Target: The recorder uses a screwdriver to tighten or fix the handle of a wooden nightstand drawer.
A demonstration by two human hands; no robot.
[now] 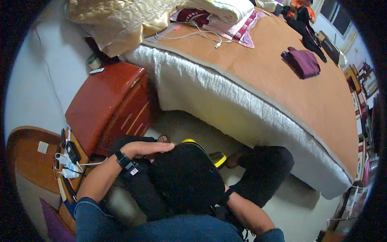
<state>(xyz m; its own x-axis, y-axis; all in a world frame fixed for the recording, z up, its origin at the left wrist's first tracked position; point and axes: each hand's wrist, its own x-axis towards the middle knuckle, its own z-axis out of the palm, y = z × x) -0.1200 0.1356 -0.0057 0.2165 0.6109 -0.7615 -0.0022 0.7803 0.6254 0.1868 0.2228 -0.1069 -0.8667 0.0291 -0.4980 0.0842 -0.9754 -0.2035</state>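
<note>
Black panel [187, 179]: A broad, round-cornered piece lies across dark trouser legs [268, 169] beside a bed [258, 76], its plain face turned up and its underside hidden.
Left hand [151, 148]: Fingers stretched straight and together at the panel's upper left edge, unclenched and touching it; any hold beneath the rim is out of sight.
Right hand [227, 189]: All but a sliver is concealed at the panel's lower right edge; how far it is curled, and whether it grips, cannot be told.
Yellow trim [220, 161]: A bright strip shows just beyond the panel's right edge, another at its top; whether either belongs to the panel is unclear.
Done: The panel lies above the floor [278, 197] with a hand at each side, a pose that suggests handling under way.
Left: Apparently unfinished, since the panel has not been set aside; hidden surfaces keep the remaining steps from view.
Bedside: A red-brown nightstand [107, 94] and a folded purple garment [306, 64] sit well apart from the hands, seemingly uninvolved.
</note>
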